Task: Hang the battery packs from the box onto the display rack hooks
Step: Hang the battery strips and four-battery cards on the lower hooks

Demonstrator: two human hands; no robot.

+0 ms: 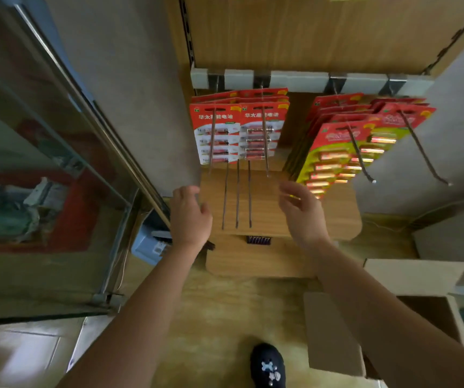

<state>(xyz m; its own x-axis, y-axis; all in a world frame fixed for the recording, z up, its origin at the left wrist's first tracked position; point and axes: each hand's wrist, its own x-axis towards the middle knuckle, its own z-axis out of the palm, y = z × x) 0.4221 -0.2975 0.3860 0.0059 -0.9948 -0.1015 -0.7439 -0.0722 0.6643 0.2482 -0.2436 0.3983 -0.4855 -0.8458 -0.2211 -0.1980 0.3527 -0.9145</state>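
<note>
Left hand and right hand are raised at the rack, fingers loose, both empty. Red battery packs hang on upper hooks above bare hooks. Cardboard box sits on the floor, lower right.

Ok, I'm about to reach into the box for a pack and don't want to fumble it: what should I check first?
1. Left hand free: ok, it holds nothing.
2. Right hand free: ok, fingers relaxed, empty.
3. Box open: ok, flaps folded out.
4. Packs left in the box: cannot tell, its inside is too dark.
5. Hook space: ok, three lower hooks are bare.
</note>
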